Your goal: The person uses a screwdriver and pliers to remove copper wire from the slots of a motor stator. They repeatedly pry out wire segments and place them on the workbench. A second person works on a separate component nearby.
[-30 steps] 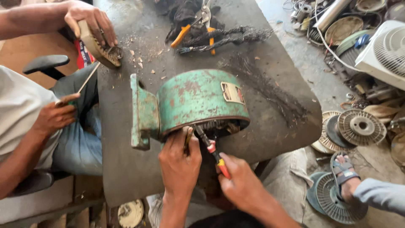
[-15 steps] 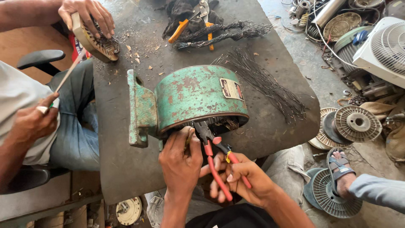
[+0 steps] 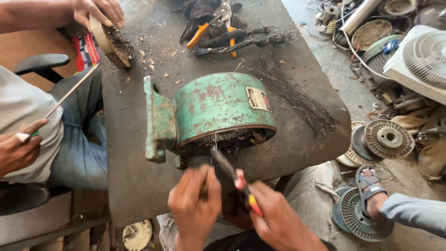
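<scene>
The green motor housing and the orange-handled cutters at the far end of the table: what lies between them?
In the head view, between the green motor housing and the orange-handled cutters lies dark table top with small scattered chips; a twisted wire bundle lies beside the cutters.

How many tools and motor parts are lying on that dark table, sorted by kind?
Green motor housing: 1
Orange-handled cutters: 1
Twisted wire bundles: 1
Loose wire heap: 1
Total: 4

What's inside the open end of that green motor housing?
Inside the green motor housing, dark winding wires and frayed strands show along the rim. Pliers in the right hand reach in; deeper parts are shadowed.
</scene>
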